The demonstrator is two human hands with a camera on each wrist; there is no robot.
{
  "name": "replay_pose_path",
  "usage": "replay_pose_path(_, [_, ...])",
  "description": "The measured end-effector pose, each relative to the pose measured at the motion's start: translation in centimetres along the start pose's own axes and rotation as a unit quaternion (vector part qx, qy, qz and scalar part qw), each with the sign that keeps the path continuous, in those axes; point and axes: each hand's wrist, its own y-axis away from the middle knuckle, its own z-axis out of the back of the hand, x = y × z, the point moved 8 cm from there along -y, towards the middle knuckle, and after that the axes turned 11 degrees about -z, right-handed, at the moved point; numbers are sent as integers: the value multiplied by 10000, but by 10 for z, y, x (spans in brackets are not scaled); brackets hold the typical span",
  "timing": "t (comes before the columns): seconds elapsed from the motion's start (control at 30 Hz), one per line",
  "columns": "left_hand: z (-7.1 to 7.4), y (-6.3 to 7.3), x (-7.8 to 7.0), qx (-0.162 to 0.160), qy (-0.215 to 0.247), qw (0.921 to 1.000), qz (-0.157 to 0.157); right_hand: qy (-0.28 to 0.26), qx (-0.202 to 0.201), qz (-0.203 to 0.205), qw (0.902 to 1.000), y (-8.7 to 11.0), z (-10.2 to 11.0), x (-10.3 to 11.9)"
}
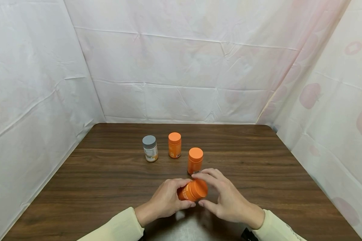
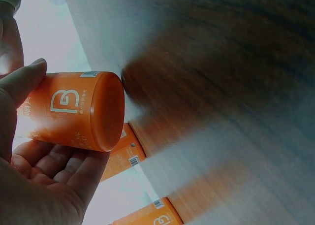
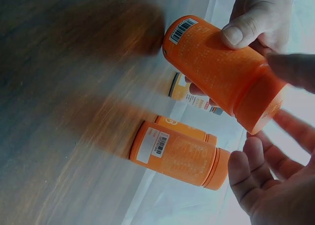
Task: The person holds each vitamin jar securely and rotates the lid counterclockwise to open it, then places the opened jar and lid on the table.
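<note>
My left hand grips an orange pill bottle by its body, thumb on one side and fingers on the other. The bottle is tilted, its orange cap pointing right and toward me. In the left wrist view, a white letter-like logo shows on its side. My right hand is spread around the cap end, thumb and fingers apart. In the right wrist view its fingers lie loosely bent close beside the cap. Just beyond the hands, a second orange bottle stands upright.
Farther back on the dark wooden table stand another orange bottle and, left of it, a grey-capped bottle with a pale label. White cloth hangs behind the table and along both sides.
</note>
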Motion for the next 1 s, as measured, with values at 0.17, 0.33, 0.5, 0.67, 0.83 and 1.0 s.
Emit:
replay_pose_path(0.17, [1, 0, -1, -39, 45, 10000, -18, -201, -245, -293, 9991, -1, 3, -4])
replay_pose_path(0.33, [1, 0, -1, -53, 72, 10000, 6, -73, -512, -647, 9966, 0, 4, -11])
replay_pose_path(0.5, [0, 0, 0, -40, 80, 10000, 31, 168, -611, -1007, 9929, 0, 4, -17])
replay_pose_path(0.67, [0, 0, 0, -38, 97, 9999, 29, 307, -618, -1265, 9896, -1, 4, -19])
replay_pose_path(0.83, [0, 0, 0, -38, 83, 9999, 46, 294, -624, -1319, 9889, -1, 4, -18])
replay_pose_path(1.0, [-1, 0, 0, -41, 84, 10000, 33, 237, -600, -1346, 9888, -1, 3, -18])
